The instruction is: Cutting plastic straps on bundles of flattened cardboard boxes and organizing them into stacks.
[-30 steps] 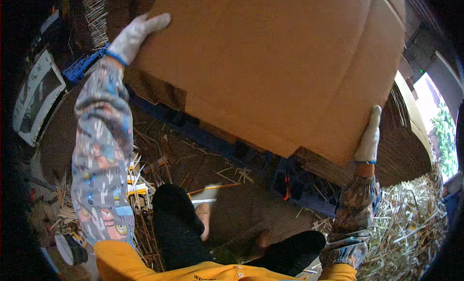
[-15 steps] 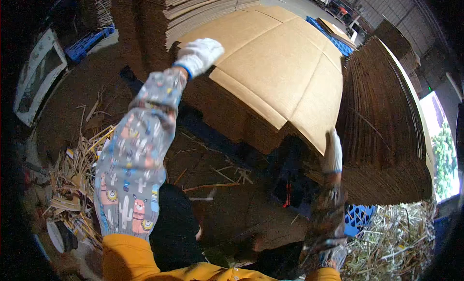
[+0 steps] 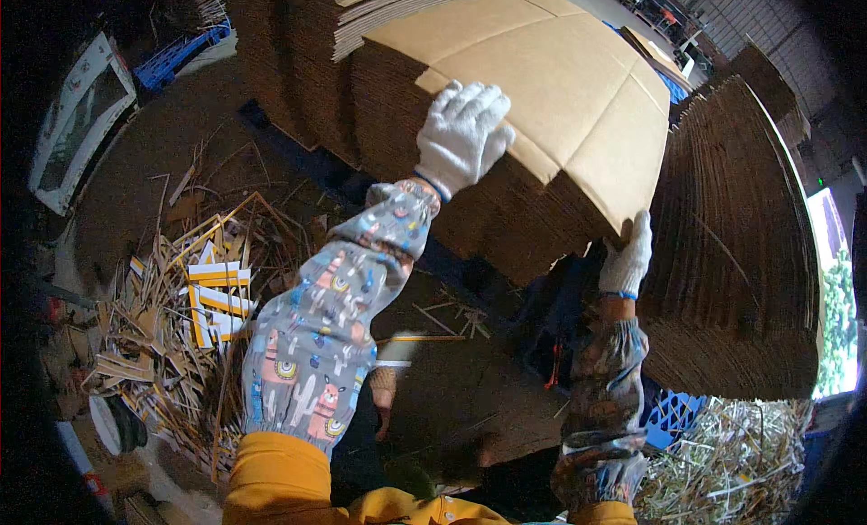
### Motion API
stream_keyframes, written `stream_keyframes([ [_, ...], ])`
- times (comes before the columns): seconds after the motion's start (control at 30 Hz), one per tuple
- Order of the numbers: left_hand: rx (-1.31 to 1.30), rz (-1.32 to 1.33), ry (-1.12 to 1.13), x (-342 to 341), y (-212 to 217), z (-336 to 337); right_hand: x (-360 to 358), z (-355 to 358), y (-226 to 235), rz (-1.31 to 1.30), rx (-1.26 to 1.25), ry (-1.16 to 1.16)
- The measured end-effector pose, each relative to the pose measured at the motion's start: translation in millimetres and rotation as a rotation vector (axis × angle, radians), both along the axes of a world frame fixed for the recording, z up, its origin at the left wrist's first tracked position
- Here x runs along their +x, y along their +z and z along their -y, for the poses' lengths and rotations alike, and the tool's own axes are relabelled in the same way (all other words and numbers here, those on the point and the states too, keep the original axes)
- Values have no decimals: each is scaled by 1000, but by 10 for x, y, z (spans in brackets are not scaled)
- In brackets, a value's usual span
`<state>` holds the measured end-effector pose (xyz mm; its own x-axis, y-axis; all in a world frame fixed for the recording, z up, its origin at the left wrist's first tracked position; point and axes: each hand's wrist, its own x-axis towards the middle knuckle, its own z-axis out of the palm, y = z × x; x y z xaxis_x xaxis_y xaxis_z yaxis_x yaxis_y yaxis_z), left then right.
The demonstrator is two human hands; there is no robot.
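A large brown cardboard sheet with crease lines and notched edges lies on top of a tall stack of cardboard. Both my hands wear white knitted gloves. My left hand rests against the sheet's near edge, fingers stretched out and thumb apart. At the near right corner, my right hand stands upright against the stack, its fingers extended along the side and its thumb at the corner. Part of the right fingers is hard to make out against the cardboard.
Another tall cardboard stack leans close on the right, with more stacked sheets at the back left. Cardboard and paper strips are heaped on the floor at left. Shredded scraps lie at lower right beside a blue plastic crate.
My left hand has moved right along the sheet's near edge and now shows spread fingers. My right hand remains at the near right corner, its thumb now apart. The view has shifted slightly.
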<state>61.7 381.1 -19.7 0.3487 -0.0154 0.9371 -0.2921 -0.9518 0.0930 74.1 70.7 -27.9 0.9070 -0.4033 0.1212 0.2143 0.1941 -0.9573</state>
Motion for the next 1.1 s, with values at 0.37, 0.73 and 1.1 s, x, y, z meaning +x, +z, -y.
stream_keyframes([
  [0.37, 11, 9, 86, 335, 124, -190, 537, -235, 218, 43, -631, -57],
  [0.73, 179, -715, 290, 456, 101, -271, -532, -81, 334, 266, -1122, 18],
  [1.1, 345, -751, 274, 389, -55, 488, -1117, 2182, 1987, 748, -1654, -1004],
])
